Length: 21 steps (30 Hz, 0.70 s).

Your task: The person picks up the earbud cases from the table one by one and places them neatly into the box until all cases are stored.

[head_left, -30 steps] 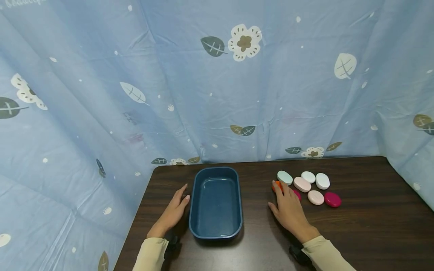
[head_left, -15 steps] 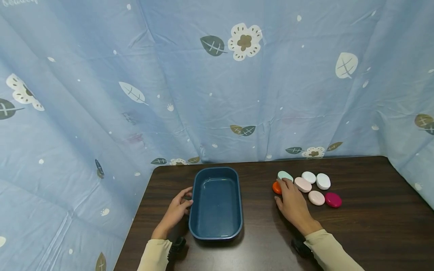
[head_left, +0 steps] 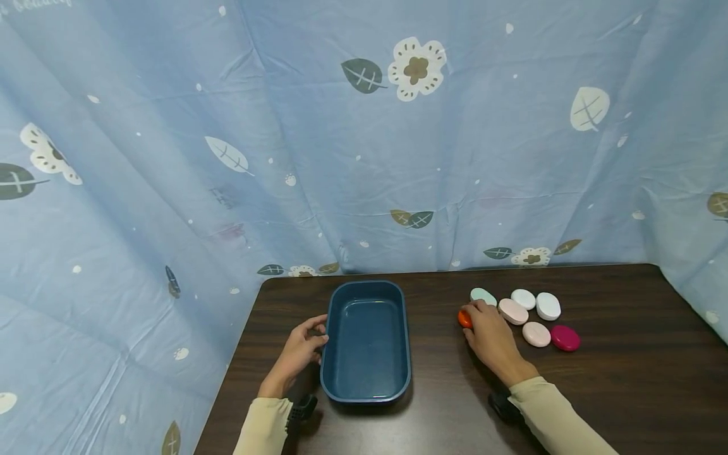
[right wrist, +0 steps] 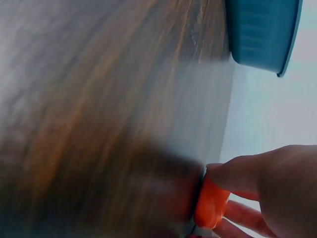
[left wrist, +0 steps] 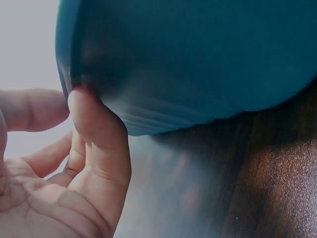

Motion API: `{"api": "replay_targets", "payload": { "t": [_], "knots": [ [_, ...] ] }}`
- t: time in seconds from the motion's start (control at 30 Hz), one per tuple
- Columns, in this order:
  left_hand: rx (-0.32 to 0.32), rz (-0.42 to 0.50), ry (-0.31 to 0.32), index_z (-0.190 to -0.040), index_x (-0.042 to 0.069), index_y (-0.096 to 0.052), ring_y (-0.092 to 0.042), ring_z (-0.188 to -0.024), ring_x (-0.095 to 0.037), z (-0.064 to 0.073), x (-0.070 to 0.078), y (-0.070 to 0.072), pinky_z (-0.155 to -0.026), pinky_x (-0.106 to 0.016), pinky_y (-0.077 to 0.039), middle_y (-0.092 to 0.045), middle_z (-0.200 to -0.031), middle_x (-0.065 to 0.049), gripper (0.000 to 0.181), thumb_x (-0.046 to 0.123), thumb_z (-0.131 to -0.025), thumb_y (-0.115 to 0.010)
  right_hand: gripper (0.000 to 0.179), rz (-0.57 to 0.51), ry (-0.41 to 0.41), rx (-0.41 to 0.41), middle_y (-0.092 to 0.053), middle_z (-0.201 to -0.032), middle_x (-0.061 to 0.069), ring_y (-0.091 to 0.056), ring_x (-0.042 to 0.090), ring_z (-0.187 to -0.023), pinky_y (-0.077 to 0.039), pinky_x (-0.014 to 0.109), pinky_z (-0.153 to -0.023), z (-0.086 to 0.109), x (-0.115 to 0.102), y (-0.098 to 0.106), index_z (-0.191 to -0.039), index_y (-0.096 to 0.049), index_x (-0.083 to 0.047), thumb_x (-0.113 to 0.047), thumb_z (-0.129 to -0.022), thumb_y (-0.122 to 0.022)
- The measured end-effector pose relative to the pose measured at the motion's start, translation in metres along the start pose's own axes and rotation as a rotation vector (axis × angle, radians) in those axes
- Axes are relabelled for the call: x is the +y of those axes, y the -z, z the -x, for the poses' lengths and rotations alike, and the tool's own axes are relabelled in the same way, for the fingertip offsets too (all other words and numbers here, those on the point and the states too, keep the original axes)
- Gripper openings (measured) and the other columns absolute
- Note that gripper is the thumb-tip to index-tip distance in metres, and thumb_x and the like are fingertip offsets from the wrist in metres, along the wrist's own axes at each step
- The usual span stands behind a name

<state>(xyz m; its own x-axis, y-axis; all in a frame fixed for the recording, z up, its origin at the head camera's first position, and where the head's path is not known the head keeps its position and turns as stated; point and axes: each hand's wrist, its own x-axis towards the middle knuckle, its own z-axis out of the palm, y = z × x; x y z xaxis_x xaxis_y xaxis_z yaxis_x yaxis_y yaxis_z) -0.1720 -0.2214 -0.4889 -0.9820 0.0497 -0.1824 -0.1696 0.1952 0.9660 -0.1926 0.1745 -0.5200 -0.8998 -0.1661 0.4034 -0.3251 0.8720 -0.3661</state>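
Note:
My left hand (head_left: 300,347) pinches the left rim of a deep blue rectangular tub (head_left: 366,392). In the left wrist view, thumb and finger meet at the edge of the tub (left wrist: 198,59). My right hand (head_left: 493,338) is at an orange bar of soap (head_left: 465,318), curled over its right side. The right wrist view shows the thumb on the orange soap (right wrist: 212,204), with fingers on its other side. A pale green soap (head_left: 483,296) lies just behind that hand. A sliver of crimson shows below the orange one in the right wrist view, mostly hidden.
Right of my right hand lie a pink soap (head_left: 513,311), a paler pink one (head_left: 536,334), a crimson one (head_left: 565,338) and white ones (head_left: 548,306). A blue patterned curtain (head_left: 364,158) hangs behind the dark wooden table (head_left: 643,379).
My left hand has moved right and taken hold of the tub's rim. My right hand has drawn its fingers in, and more of the orange soap shows at its left.

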Motion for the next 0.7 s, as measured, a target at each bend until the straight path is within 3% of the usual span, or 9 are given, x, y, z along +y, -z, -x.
{"api": "replay_targets", "payload": {
  "t": [0.27, 0.7],
  "knots": [
    [0.013, 0.013, 0.021, -0.147, -0.006, -0.055, -0.052, -0.078, -0.019, 0.002, 0.003, 0.000, -0.053, -0.030, -0.048, -0.051, -0.109, -0.011, 0.048, -0.006, -0.098, -0.057, 0.041, -0.068, 0.039, -0.062, -0.065, -0.114, 0.023, -0.064, 0.043, -0.099, -0.056, 0.056, -0.087, -0.005, -0.001, -0.002, -0.112, -0.071, 0.004, 0.010, -0.075, -0.086],
    [0.001, 0.023, 0.022, -0.147, -0.005, -0.055, -0.053, -0.079, -0.018, 0.001, 0.000, 0.002, -0.054, -0.030, -0.049, -0.051, -0.109, -0.010, 0.047, -0.005, -0.100, -0.058, 0.044, -0.196, -0.022, -0.137, -0.066, -0.111, 0.022, -0.067, 0.038, -0.096, -0.057, 0.056, -0.088, -0.014, -0.012, 0.006, -0.117, -0.069, 0.006, 0.003, -0.078, -0.089]
  ]
}}
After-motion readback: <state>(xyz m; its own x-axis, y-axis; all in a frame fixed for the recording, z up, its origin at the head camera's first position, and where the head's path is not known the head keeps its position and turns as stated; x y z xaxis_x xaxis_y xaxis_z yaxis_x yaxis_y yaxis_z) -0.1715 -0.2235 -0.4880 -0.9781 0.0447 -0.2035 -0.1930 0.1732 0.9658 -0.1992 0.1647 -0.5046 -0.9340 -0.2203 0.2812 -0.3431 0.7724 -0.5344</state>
